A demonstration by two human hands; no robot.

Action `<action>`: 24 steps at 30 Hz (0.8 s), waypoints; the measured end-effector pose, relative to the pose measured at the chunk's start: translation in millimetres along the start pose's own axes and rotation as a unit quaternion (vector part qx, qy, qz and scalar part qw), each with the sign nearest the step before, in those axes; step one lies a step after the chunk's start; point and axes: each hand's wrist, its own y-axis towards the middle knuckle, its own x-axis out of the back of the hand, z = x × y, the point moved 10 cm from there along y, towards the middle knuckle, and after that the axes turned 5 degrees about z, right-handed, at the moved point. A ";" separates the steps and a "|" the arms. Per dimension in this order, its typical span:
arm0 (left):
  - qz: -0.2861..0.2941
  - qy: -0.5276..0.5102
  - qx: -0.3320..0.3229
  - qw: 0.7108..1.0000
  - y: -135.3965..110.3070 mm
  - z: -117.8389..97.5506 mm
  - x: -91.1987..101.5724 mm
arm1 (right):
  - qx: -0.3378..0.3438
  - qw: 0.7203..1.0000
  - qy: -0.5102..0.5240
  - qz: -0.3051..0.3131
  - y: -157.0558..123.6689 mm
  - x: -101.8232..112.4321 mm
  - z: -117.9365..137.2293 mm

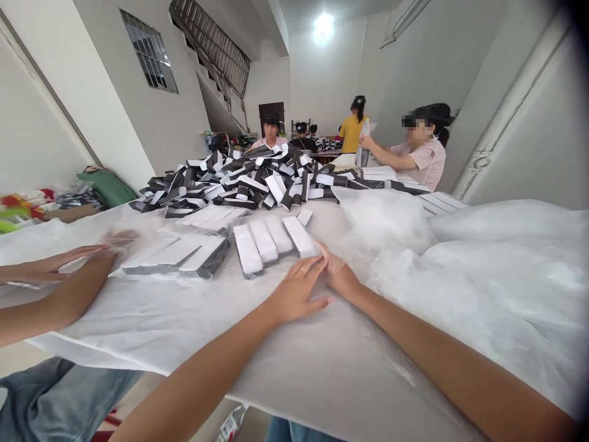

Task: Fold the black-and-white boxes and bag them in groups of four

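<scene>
My left hand [299,287] lies flat on the white table cover [285,362], fingers stretched out and a ring on one of them. My right hand [335,269] rests just behind it, its fingers reaching to the near right corner of a clear-bagged pack of white boxes [271,240]. Neither hand grips anything. Part of my right hand's fingers is hidden behind my left hand.
A co-worker's arms [59,288] reach in from the left onto another bagged pack of flat boxes [177,255]. A big heap of black-and-white boxes [239,178] fills the table's far side. Clear plastic bags [483,258] pile up at the right. More people work behind.
</scene>
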 end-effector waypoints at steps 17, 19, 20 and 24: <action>0.122 0.011 0.050 0.991 -9.3 28.5 -26.2 | -0.033 0.963 -0.204 0.175 0.1 -36.3 -4.2; 0.131 -0.010 0.051 0.990 -14.4 22.8 -15.7 | -0.055 0.956 -0.217 0.192 -4.6 -34.0 -3.8; 0.132 -0.031 0.049 0.990 -17.8 19.1 -8.3 | -0.065 0.954 -0.213 0.202 -8.4 -30.8 -0.7; 0.168 -0.152 0.064 0.972 -40.0 8.6 21.3 | -0.075 0.931 -0.131 0.332 -37.2 -16.4 43.3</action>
